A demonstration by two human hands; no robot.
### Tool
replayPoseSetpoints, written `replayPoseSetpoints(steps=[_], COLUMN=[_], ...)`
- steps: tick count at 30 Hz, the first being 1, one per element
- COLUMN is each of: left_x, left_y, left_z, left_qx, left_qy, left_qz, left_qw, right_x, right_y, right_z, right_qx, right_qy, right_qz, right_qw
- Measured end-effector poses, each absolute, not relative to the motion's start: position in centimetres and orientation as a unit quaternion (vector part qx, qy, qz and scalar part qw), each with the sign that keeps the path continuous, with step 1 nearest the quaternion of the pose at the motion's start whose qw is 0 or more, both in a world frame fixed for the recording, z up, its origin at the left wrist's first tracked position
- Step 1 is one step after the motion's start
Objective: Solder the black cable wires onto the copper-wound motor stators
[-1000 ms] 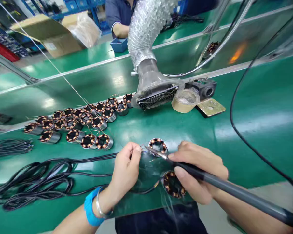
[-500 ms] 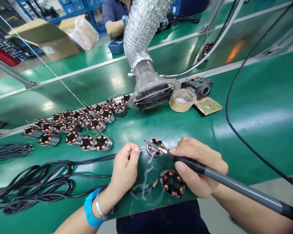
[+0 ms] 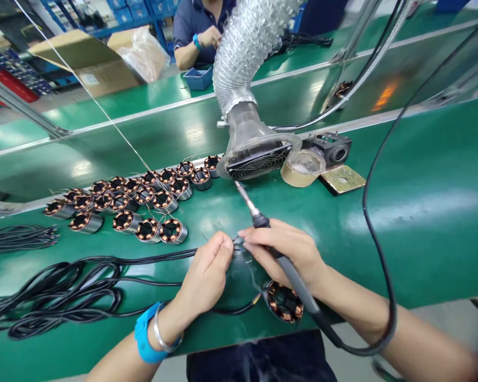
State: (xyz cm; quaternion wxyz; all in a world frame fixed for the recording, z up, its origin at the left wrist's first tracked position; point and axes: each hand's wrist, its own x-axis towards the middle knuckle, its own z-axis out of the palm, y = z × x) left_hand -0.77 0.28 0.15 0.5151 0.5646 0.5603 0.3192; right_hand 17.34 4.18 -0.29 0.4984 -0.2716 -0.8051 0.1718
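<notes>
My left hand (image 3: pixel 207 271), wearing a blue wristband and a metal bangle, is closed in a pinch on the wire end of a black cable (image 3: pixel 159 258). My right hand (image 3: pixel 290 246) is wrapped around a soldering iron (image 3: pixel 252 206), whose tip points away toward the fan hood. Its thumb and fingertip meet at the thin wires beside my left fingertips. Below my right hand lies a copper-wound stator (image 3: pixel 290 317) with a black lead joined to it. A second stator seen earlier is hidden, apparently behind my right hand.
Several stators (image 3: pixel 171 231) stand in rows at the left back. Coiled black cables (image 3: pixel 63 297) lie at left. A fume hood (image 3: pixel 258 162) on a foil duct hangs ahead, beside a tape roll (image 3: pixel 298 178) and sponge tray (image 3: pixel 344 179). A co-worker (image 3: pixel 195 40) sits opposite.
My right hand has swung the soldering iron's tip up and away from the wires and brought its fingertips to my left fingers. The iron's cord now loops over my right forearm.
</notes>
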Motion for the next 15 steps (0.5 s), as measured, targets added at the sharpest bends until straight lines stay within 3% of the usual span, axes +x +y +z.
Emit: replayPoseSetpoints(steps=[5, 10, 15], left_x=[-1.2, -1.4, -1.6], left_y=[0.5, 0.7, 0.9], left_z=[1.3, 1.9, 1.1], left_qx=[0.622, 0.687, 0.631], left_qy=[0.539, 0.559, 0.543], left_qz=[0.276, 0.250, 0.276], left_qw=[0.496, 0.393, 0.481], right_x=[16.8, 17.3, 17.0], right_y=[4.7, 4.3, 4.1], right_z=[-0.4, -0.7, -0.8], right_qx=[-0.212, -0.240, -0.233], right_qy=[-0.847, -0.820, -0.824], right_qz=[0.127, 0.155, 0.166], right_qw=[0.471, 0.495, 0.489])
